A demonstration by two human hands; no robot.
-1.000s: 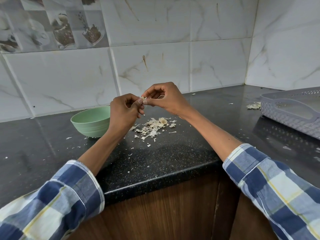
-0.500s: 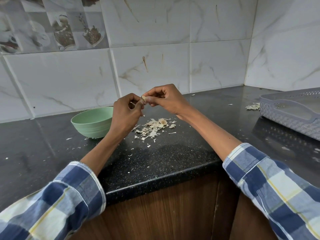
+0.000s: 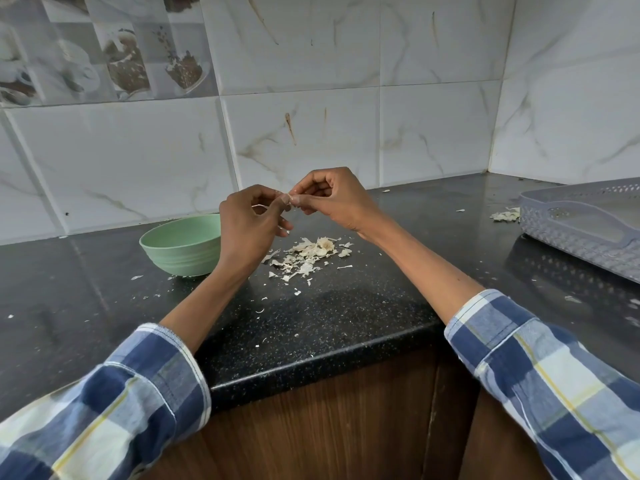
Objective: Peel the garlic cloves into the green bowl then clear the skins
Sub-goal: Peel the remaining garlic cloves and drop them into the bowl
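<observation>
Both hands, left hand (image 3: 249, 225) and right hand (image 3: 334, 199), pinch what seems a garlic clove (image 3: 286, 198) above the desk (image 3: 346, 317); green bowl (image 3: 181, 245) and skins (image 3: 308, 256) sit mid-desk.

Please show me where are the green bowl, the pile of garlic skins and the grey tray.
green bowl (image 3: 180, 252): head view, on its outer wall facing the camera.
pile of garlic skins (image 3: 308, 254): head view, on the middle of the heap on the counter.
grey tray (image 3: 568, 233): head view, on its perforated near wall.
</observation>
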